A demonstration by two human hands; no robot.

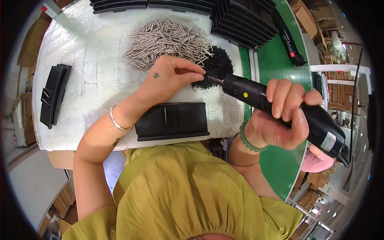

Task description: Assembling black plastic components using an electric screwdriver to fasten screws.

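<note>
The right hand (286, 128) clenched the driver (256, 97), its bit (216, 80) slanting leftward toward the left hand (168, 77), pinched, contents unclear, by the screws (219, 62); nearer that hand, the panel (184, 120) lay lengthwise along the near edge of the table (226, 126).

White surface (96, 86): creased covering noted. A green surface (286, 164) with pale edging lies alongside at right. Beyond it stand a white frame (334, 68) and stacked cardboard boxes (318, 182). More cardboard cartons (33, 46) are observed at left.
</note>
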